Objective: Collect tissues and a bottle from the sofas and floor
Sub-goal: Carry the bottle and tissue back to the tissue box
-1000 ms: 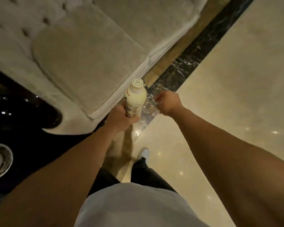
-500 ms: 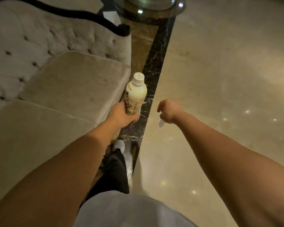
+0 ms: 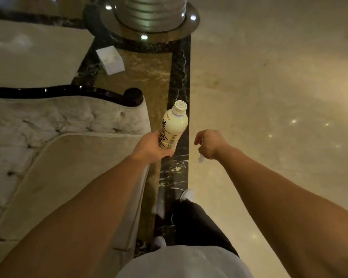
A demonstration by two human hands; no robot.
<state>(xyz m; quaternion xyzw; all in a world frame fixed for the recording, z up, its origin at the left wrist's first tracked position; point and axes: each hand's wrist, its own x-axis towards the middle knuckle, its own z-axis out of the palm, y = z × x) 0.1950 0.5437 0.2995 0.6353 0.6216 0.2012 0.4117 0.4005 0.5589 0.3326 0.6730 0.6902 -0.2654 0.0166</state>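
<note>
My left hand (image 3: 152,146) grips the lower half of a cream-coloured bottle (image 3: 174,124) with a white cap and dark lettering, held upright over the dark marble strip beside the sofa. My right hand (image 3: 209,144) is curled shut a little to the right, over the pale floor, and a small scrap of white tissue (image 3: 201,158) pokes out below its fingers. Ahead on the floor lies a white tissue box (image 3: 111,59) with tissue showing in its opening.
A tufted beige sofa (image 3: 58,167) with a dark wooden arm (image 3: 68,91) fills the left side. A round metal column base (image 3: 151,19) stands ahead at the top. A second beige cushion (image 3: 34,57) lies beyond the arm. My shoes and dark trousers (image 3: 193,219) are below.
My view has moved forward along the sofa, bringing the column base and the tissue box into sight. Both hands keep their hold; a clear wrapper seen one second ago by the right hand is gone.
</note>
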